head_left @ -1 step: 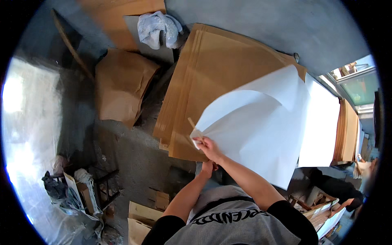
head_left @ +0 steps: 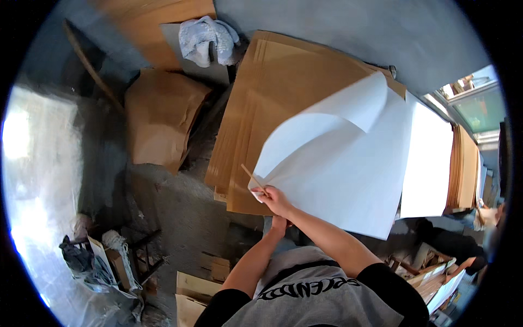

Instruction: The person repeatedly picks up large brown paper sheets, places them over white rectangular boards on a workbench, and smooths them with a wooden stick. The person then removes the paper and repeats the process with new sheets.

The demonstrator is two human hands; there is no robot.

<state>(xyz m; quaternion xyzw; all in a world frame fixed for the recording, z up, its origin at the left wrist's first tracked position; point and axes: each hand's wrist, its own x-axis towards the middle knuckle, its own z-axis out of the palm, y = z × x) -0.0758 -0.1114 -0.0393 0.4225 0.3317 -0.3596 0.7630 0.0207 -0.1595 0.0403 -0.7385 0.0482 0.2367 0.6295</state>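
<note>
In my right hand (head_left: 277, 203), a thin wooden stick (head_left: 254, 177) is gripped together with the near left corner of a large white sheet (head_left: 338, 174). The sheet curls up and over at its far left side. Beneath it lies a stack of large brown cardboard sheets (head_left: 294, 71). My left hand (head_left: 278, 224) sits just under the right one, by the stack's near edge. Its fingers are mostly hidden, so what it holds, if anything, does not show.
White sheets (head_left: 427, 163) lie to the right, beside another brown stack (head_left: 462, 169). Folded brown board (head_left: 160, 117) stands at the left, near a towel (head_left: 210, 41). A cluttered stool (head_left: 144, 250) is lower left. Another person (head_left: 447, 240) bends at the lower right.
The far corner of the white sheet has curled further over. My right hand has shifted slightly left and down, and more of the stick shows. The whole view has moved a little.
</note>
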